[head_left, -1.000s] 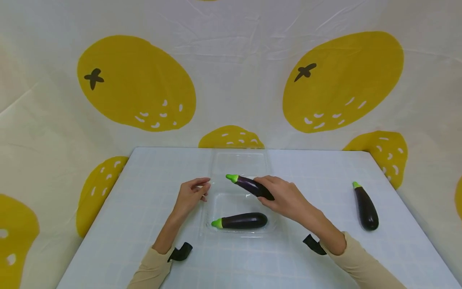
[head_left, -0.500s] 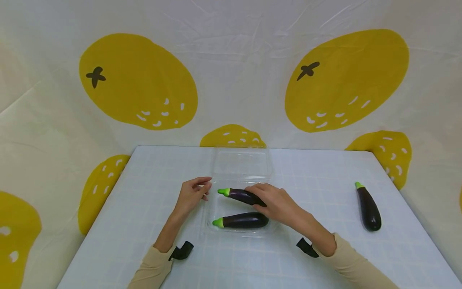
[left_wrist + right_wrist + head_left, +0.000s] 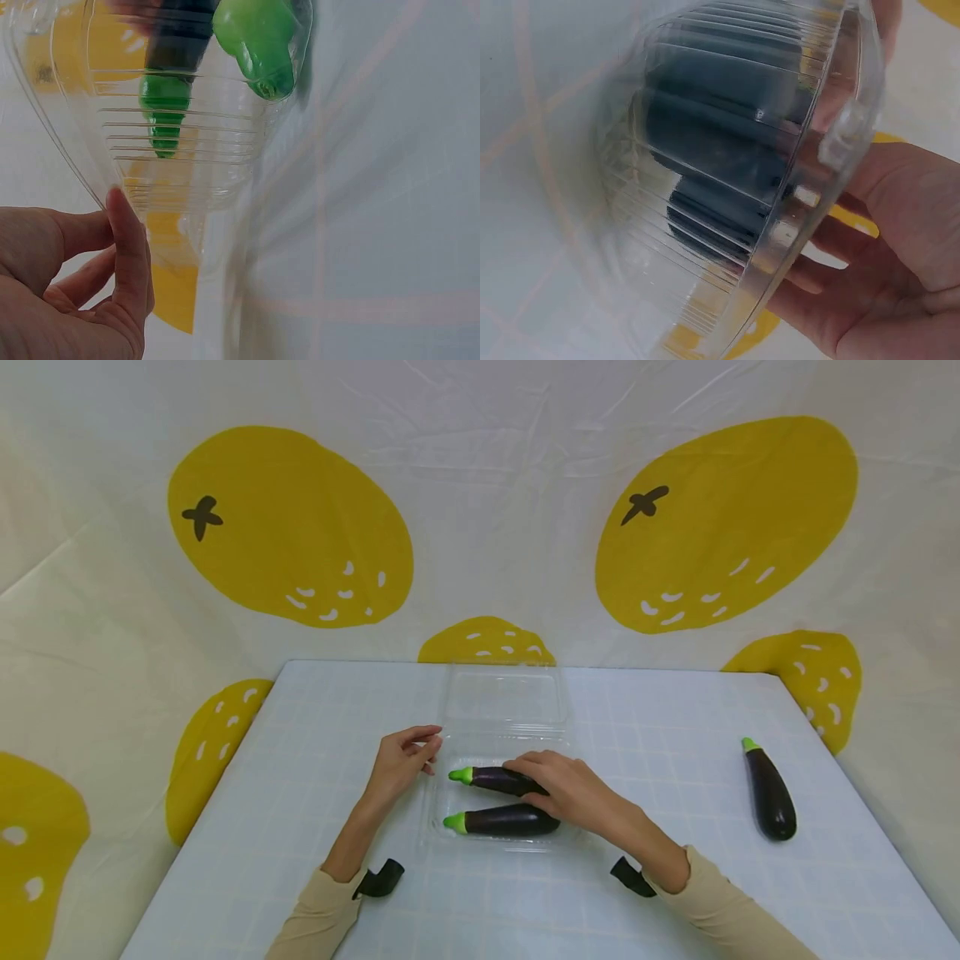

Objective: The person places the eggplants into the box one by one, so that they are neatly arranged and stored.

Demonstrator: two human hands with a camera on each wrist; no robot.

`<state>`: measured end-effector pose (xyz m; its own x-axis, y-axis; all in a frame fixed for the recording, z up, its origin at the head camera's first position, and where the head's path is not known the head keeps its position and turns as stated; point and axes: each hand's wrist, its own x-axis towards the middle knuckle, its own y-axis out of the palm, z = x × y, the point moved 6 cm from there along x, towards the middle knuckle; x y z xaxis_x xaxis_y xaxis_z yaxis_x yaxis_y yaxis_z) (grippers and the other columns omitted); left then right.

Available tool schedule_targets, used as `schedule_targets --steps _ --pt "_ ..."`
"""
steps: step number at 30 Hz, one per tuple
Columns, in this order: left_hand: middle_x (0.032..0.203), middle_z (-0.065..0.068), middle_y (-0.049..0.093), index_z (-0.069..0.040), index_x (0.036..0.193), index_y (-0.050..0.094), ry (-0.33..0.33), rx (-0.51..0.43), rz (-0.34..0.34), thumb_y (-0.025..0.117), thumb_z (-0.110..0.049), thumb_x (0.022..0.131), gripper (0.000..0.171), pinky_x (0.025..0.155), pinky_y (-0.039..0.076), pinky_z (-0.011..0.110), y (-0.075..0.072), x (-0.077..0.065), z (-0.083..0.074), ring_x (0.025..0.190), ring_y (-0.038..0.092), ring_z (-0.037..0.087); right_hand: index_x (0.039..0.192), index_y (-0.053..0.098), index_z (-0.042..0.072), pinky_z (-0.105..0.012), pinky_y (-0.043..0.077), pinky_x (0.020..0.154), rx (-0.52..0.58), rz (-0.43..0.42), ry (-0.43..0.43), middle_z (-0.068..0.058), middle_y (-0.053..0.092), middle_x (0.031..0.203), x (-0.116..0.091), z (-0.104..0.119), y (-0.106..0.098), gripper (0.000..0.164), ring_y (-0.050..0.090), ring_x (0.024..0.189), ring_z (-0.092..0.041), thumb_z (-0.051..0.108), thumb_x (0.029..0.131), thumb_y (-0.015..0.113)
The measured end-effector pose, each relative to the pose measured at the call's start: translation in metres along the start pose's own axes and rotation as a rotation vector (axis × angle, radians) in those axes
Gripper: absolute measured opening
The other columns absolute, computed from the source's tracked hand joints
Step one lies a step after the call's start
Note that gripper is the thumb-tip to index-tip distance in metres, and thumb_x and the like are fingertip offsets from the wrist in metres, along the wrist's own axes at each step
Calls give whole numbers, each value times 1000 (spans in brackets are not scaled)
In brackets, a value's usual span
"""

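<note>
A clear plastic clamshell box (image 3: 450,846) lies unfolded mid-table, its lid (image 3: 506,697) flipped back to the far side. My right hand (image 3: 573,787) holds an eggplant (image 3: 491,779) by its thick end, low inside the box, with the green stem pointing left. In front of it a second eggplant (image 3: 504,821) lies in the box, roughly parallel. My left hand (image 3: 401,764) is at the box's left side; the left wrist view shows its thumb and finger pinching the rim. Through the ribbed wall (image 3: 697,285) in the right wrist view, both dark bodies show side by side.
A third eggplant (image 3: 771,797) lies on the right of the table, stem toward the back. The table has a pale checked cloth (image 3: 330,710). Behind it hangs a white curtain (image 3: 502,527) printed with big yellow fruit.
My right hand has lowered the eggplant into the box, moving it nearer me and slightly left, turning it almost level with the other one. My left hand has stayed at the rim.
</note>
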<state>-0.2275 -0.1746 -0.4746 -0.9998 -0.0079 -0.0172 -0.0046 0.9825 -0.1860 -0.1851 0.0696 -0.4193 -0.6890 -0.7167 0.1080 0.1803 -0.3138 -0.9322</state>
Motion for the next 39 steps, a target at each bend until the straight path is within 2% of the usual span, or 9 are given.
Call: schedule_targets --steps 9,24,30,39 --pt "109 20 70 5 125 70 -15 10 -5 72 -11 98 31 60 57 22 -1 -1 0 66 62 18 138 63 6 -44 56 93 71 112 0 -10 67 130 3 -2 8 45 64 117 -27 14 95 75" --pt "107 19 70 6 125 69 5 12 -4 72 -11 98 31 61 57 22 -1 -2 -1 68 62 19 138 62 1 -42 53 100 174 201 -10 -11 66 134 3 -4 13 40 63 121 -25 12 100 68" --pt "108 18 70 5 126 69 3 34 -4 72 -12 98 33 61 57 22 0 -2 0 67 62 18 133 65 0 -40 55 96 195 179 -23 -11 69 128 3 -3 12 31 65 114 -24 11 104 61" --pt "108 21 69 7 125 69 8 2 2 71 -11 98 32 60 57 22 0 -3 -3 68 63 21 130 66 1 -38 56 94 215 171 -8 -10 69 125 4 -5 15 29 65 111 -22 10 103 62"
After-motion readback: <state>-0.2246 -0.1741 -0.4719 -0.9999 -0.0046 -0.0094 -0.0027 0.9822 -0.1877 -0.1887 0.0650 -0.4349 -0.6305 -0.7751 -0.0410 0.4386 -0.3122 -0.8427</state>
